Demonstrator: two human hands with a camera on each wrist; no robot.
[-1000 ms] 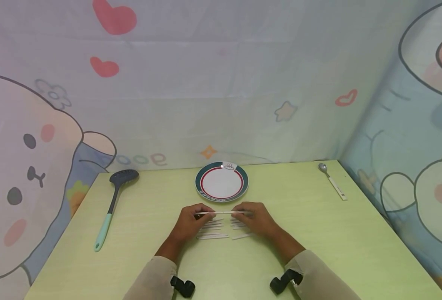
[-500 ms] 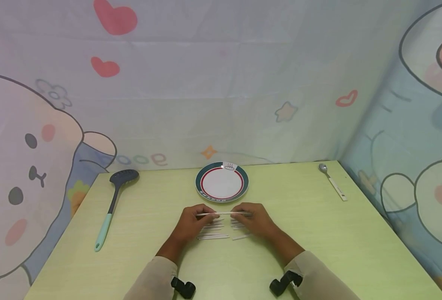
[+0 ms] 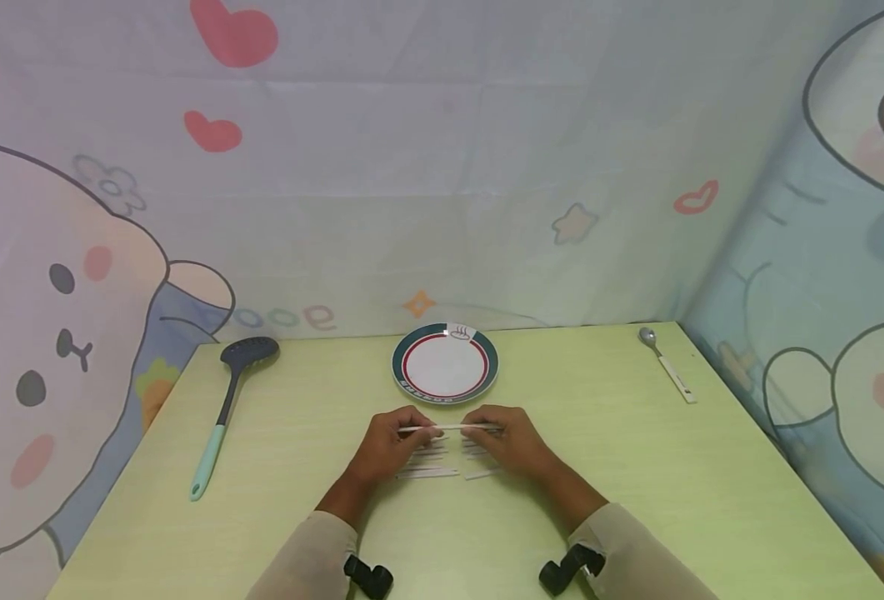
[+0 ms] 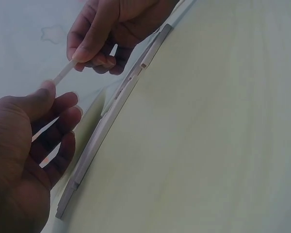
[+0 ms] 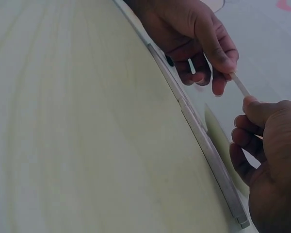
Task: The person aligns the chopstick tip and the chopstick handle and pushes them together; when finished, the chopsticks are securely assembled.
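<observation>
A thin white stick (image 3: pixel 449 427) is held level between both hands, just in front of the plate. My left hand (image 3: pixel 386 446) pinches its left part between thumb and fingers, and my right hand (image 3: pixel 512 440) pinches the right part the same way. A short bare length of the stick (image 4: pixel 64 72) shows between the thumbs in the left wrist view. Below the hands, several similar sticks (image 3: pixel 428 473) lie on the table in two side-by-side columns, partly covered by the hands. The right wrist view shows a row of these sticks (image 5: pixel 211 155) edge-on, under the raised hands.
A round plate (image 3: pixel 445 367) with a green rim and red ring stands beyond the hands. At the left lies a dark skimmer (image 3: pixel 226 408) with a mint handle. A small spoon (image 3: pixel 666 367) with a white handle lies at the right rear. Printed cloth walls border the table (image 3: pixel 711 492).
My left hand has shifted slightly right along the stick, so the bare length between the two thumbs is shorter. My right hand stays nearly in place. The other things have not moved.
</observation>
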